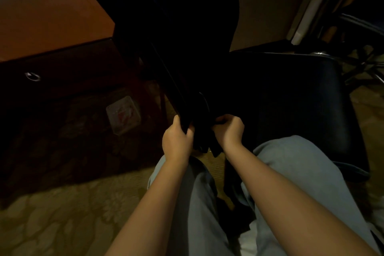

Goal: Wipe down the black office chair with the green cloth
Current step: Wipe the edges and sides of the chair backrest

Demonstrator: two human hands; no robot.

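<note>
**Gripping the chair low at its back**

The person is crouching at the black chair [291,100], with both bare forearms reaching forward over the knees in pale trousers [295,164]. The left hand [176,141] is clamping on the lower edge of the chair's backrest [176,27], thumb lying up along the edge and fingers curling round it. The right hand [229,130] is curling tightly just beside it, where backrest and seat meet, and seems to be pinching dark fabric [204,144] that is hanging in folds between the two wrists. The light is too low to tell the fabric's colour, so whether it is the green cloth cannot be told. The backrest is tilting up and away to the left, and the seat is spreading out to the right.

A wooden desk [52,16] is standing at the left, a ring pull [32,76] glinting on its dark front. A pale square thing [123,114] is lying on the patterned carpet [62,224] under it.
</note>
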